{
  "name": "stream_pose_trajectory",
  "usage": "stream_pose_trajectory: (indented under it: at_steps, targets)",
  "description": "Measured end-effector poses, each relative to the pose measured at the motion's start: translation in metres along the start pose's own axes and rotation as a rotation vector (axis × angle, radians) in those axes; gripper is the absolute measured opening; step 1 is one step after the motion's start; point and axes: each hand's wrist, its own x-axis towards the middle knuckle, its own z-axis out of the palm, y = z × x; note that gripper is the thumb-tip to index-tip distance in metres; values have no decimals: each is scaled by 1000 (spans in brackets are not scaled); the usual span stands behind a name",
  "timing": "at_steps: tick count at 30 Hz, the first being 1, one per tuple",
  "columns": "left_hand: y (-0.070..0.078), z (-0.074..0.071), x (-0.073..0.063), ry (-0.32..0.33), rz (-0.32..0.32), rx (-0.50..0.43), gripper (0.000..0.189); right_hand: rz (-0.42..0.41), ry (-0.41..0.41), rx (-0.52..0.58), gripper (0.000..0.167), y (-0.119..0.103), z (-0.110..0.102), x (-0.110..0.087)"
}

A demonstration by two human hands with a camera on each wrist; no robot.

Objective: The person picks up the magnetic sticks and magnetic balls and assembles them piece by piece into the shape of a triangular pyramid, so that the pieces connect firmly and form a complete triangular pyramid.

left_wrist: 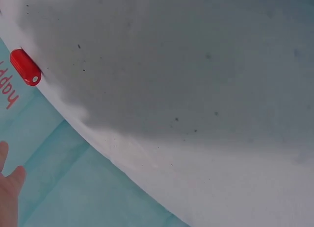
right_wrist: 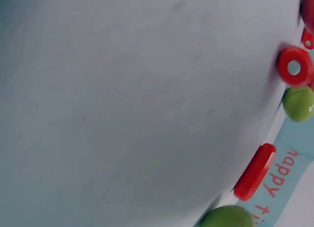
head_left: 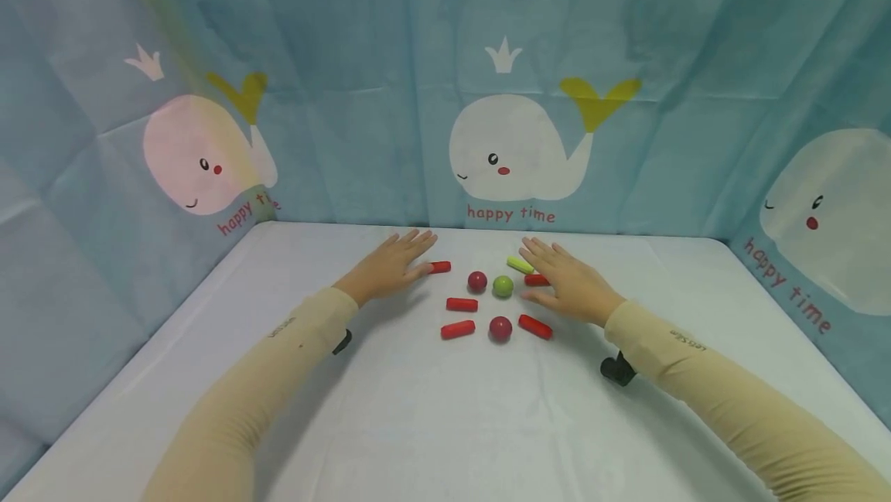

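Head view: left hand (head_left: 392, 265), right hand (head_left: 576, 285), fingers spread, each partly hiding a red piece (head_left: 442, 267) on the worktop (head_left: 418, 425). Wrist views only: I find end holes in red pieces.

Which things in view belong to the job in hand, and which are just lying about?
Likely the job, being near the left hand and right hand:
- red cylinders
- red balls
- green ball
- yellow-green stick

Just surroundings:
- white table
- whale-print curtain
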Motion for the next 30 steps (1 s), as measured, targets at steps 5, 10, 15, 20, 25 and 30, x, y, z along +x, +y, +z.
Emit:
stream_pose_trajectory:
  at_steps: [5, 10, 15, 20, 25, 30]
  targets:
    - [2, 1, 4, -15, -13, -77, 69, 44, 11, 84, 79, -2, 2, 1]
    - [5, 1, 12, -2, -67, -229, 71, 145, -4, 259, 76, -7, 1, 4]
    - [6, 2, 19, 27, -196, -391, 66, 221, 23, 468, 67, -7, 7, 10]
    - [8, 8, 26, 44, -307, -510, 60, 264, 45, 540, 62, -8, 14, 13]
    - [8, 14, 30, 53, -415, -625, 55, 334, 44, 629, 59, -11, 18, 17]
    - [8, 18, 30, 52, -473, -741, 53, 380, 62, 673, 55, -12, 17, 21]
